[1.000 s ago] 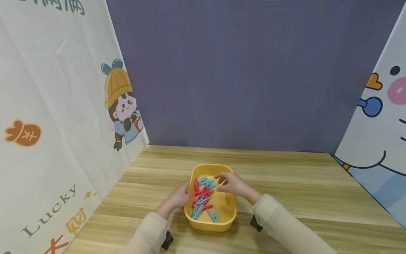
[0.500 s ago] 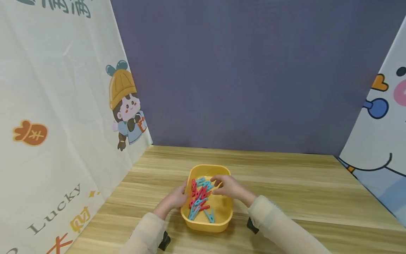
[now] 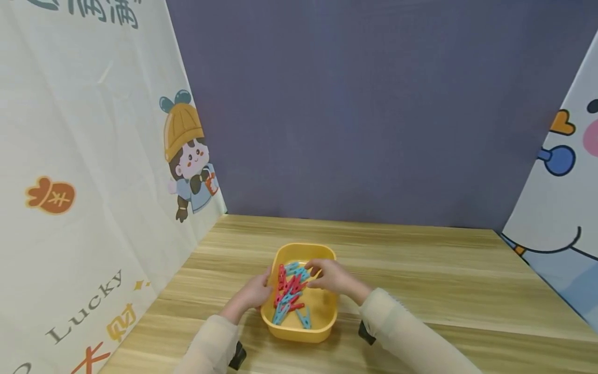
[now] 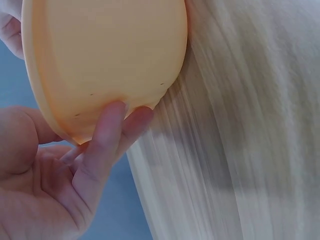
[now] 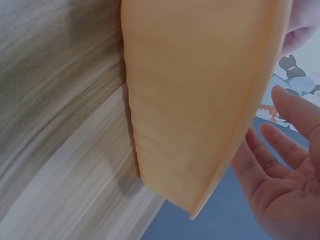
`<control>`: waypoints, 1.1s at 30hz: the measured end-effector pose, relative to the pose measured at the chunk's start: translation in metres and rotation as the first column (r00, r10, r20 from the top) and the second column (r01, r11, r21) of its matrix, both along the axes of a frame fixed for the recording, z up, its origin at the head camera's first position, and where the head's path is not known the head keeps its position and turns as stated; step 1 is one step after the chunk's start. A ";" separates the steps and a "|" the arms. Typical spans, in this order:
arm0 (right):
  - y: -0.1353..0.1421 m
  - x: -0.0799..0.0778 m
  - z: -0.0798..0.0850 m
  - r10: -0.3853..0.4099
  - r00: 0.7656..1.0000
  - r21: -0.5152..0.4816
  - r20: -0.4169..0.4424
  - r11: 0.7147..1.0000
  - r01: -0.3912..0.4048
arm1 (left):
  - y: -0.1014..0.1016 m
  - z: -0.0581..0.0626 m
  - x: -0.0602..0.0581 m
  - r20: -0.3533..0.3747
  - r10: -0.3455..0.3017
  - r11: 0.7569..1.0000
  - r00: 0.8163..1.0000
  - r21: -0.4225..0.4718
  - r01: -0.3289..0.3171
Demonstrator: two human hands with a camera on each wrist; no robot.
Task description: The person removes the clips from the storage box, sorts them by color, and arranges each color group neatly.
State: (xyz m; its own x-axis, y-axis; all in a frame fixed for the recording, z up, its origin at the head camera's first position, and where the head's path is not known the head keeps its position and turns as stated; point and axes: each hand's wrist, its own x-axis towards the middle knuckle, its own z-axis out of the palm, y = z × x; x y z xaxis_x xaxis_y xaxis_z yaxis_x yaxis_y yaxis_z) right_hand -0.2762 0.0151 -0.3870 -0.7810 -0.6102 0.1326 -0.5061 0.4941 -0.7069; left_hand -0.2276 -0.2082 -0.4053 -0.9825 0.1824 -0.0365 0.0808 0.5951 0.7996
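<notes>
A yellow plastic basket stands on the wooden table, holding several red clothespins and light blue clothespins, mostly heaped along its left side. My left hand grips the basket's left wall; in the left wrist view its fingers press the outside, with the thumb over the rim. My right hand reaches over the right rim, fingers loosely bent and parted, fingertips close over the clothespins. The right wrist view shows this right hand with nothing between thumb and fingers; the basket wall hides the clothespins there.
Around the basket spreads the wood-grain table. A dark purple-grey backdrop rises behind it, and printed white sheets hang at the left and right. Black wrist devices sit under both sleeves.
The basket and both hands appear slightly farther left as the head view shifts. My right hand has moved slightly closer to the blue clothespins; the left hand keeps its grip on the basket.
</notes>
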 end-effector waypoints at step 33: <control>-0.023 -0.001 -0.010 0.077 0.997 -0.018 -0.013 0.997 -0.077 | -0.024 -0.011 0.010 -0.131 0.087 0.996 0.988 -0.007 -0.088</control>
State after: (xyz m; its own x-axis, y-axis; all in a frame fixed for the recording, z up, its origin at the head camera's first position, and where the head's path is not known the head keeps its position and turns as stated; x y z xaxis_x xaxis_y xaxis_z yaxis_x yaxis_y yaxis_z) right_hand -0.2772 -0.0081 -0.3974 -0.7299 -0.6659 0.1542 -0.5512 0.4400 -0.7090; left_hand -0.2175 -0.2318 -0.4161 -0.9912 0.0960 0.0917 0.1315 0.6148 0.7777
